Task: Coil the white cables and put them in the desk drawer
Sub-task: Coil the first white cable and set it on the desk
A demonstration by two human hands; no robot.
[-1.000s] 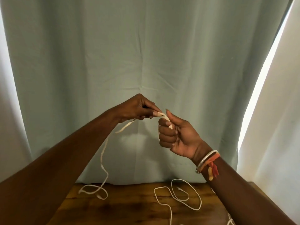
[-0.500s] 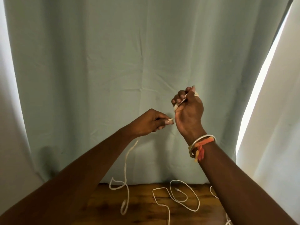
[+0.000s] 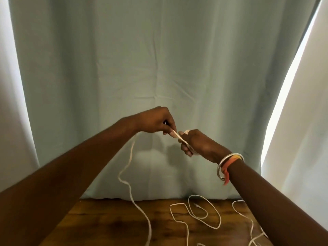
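Note:
Both hands are raised above the wooden desk [image 3: 110, 222] in front of the curtain. My left hand [image 3: 156, 121] pinches a white cable [image 3: 130, 190] between thumb and fingers. The cable runs a short way right to my right hand [image 3: 197, 143], where turns of it are wrapped around the fingers. The rest of that cable hangs down from my left hand and trails onto the desk. A second white cable [image 3: 200, 213] lies in loose loops on the desk below my right hand. No drawer is in view.
A pale green curtain [image 3: 159, 68] hangs right behind the desk, with white curtains at both sides. A third stretch of white cable [image 3: 248, 221] lies at the desk's right edge, partly hidden by my right forearm.
My right hand has dropped from its raised position and turned over. My left hand has risen to meet it. The hanging cable has swung right and its tail has shifted across the desk.

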